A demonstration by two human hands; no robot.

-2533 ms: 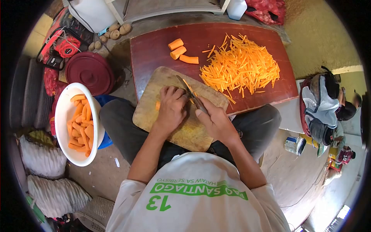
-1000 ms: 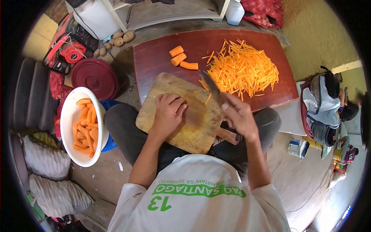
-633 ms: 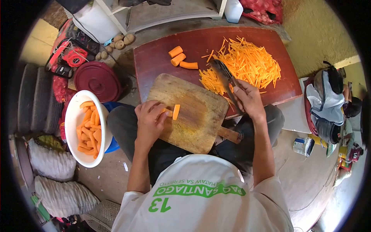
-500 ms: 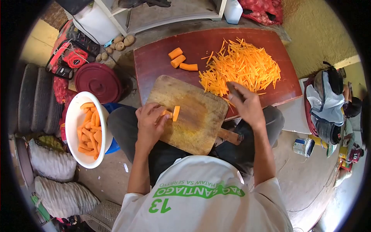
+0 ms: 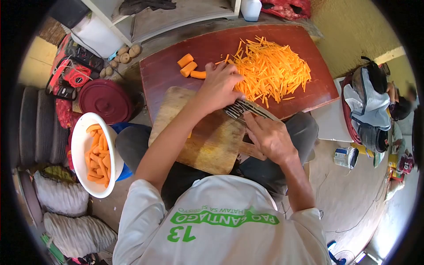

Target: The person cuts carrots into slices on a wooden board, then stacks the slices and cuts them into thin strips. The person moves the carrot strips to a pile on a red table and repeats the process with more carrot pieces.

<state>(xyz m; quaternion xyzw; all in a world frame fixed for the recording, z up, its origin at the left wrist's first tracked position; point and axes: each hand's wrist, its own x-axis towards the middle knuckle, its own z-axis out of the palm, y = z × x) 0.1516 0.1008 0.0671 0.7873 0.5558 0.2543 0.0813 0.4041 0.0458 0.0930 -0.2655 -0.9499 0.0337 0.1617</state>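
My left hand (image 5: 218,85) reaches forward over the wooden cutting board (image 5: 207,148) onto the dark red table (image 5: 161,77). It rests back up at the near-left edge of the heap of carrot strips (image 5: 276,68), and its palm side is hidden. Three carrot chunks (image 5: 189,66) lie just left of it. Near the board's right edge my right hand (image 5: 268,138) grips a knife (image 5: 247,108), whose blade lies flat and points left toward my left thumb.
A white bowl (image 5: 76,141) of carrot pieces (image 5: 98,152) sits at my left knee, with a maroon lid (image 5: 104,99) behind it. Potatoes (image 5: 126,55) lie by the table's far-left corner. A backpack (image 5: 366,108) and a tin can (image 5: 342,157) are on the right.
My left hand let go of the carrot piece on the board and stretched forward to the strip heap. My right hand drew the knife back from the heap to the board's right edge.
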